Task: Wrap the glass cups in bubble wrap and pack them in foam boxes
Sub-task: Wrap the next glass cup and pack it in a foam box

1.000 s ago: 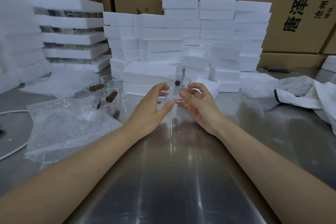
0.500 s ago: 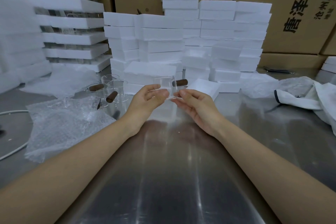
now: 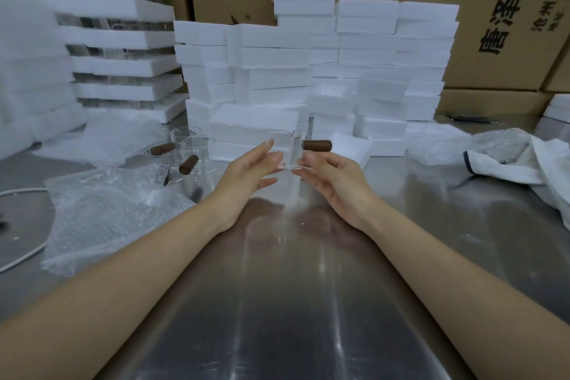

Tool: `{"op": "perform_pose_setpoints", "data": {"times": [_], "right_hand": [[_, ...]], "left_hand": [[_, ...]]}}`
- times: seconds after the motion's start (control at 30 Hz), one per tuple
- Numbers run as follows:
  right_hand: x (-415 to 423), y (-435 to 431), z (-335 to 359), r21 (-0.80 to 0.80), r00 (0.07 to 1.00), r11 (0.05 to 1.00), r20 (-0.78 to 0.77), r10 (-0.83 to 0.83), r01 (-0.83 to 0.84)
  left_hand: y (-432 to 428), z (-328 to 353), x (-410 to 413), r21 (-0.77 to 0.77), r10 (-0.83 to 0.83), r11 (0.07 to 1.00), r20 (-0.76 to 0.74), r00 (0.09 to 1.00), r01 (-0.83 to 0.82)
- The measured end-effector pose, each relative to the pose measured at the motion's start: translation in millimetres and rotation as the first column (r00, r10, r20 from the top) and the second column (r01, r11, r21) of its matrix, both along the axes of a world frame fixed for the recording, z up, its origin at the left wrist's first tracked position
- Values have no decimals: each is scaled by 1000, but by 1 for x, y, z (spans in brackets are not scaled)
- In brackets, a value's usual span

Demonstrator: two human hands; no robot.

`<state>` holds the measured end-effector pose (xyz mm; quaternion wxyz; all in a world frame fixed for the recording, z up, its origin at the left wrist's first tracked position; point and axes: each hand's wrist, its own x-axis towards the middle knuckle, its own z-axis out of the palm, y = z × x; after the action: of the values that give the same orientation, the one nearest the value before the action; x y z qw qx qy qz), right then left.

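On a steel table [image 3: 277, 302] backed by printed cardboard cartons [image 3: 493, 9]: at far left, a white cable [image 3: 21, 256] cut off by the edge, and stacked foam trays [image 3: 117, 37] with glassware blurred between the layers. Next, a crumpled sheet of bubble wrap [image 3: 108, 219], with spare cups [image 3: 197, 154] just behind it. At centre, a wall of foam boxes [image 3: 277, 55]. Before it, above the table, the left hand [image 3: 246, 173], fingers nearly straight, touches the left side of a glass cup [image 3: 285, 148]. The cup's clear wall is hard to trace against the foam, and its brown handle [image 3: 317, 145] points right. The right hand [image 3: 339, 179], fingers loosely curled, pinches the cup's base. At far right lies a white cloth [image 3: 524, 160].
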<state>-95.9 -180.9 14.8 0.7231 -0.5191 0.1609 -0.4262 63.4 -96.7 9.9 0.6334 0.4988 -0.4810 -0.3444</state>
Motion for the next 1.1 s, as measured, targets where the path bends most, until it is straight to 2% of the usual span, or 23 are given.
{"op": "perform_pose_setpoints", "data": {"times": [0.13,0.27,0.37,0.5,0.67,0.8,0.93,1.1], "right_hand": [[-1,0,1,-36,999,999,-6,-41,41],[3,4,0,-299,967,935,-109,-231,190],[5,8,1,-386,940,884,-102,-325,263],[9,16,1,-476,939,843,-94,-331,250],[10,20,0,-539,941,815,-112,-319,212],[9,15,-2,-608,910,762,-154,-386,221],[8,10,-6,-583,899,796,-243,-365,166],[8,8,-6,-576,891,804,-274,-361,149]], "left_hand": [[2,1,0,-20,-37,999,-19,999,37],[-2,0,2,5,-32,999,-45,998,32],[-1,-1,-1,47,-54,998,39,998,52],[1,-2,-1,22,14,1000,133,991,-17],[0,-1,2,60,1,998,30,1000,-2],[0,-1,2,64,-7,998,46,999,4],[-1,1,0,78,-2,997,22,1000,0],[0,3,-3,85,-2,996,-13,1000,3]]}}
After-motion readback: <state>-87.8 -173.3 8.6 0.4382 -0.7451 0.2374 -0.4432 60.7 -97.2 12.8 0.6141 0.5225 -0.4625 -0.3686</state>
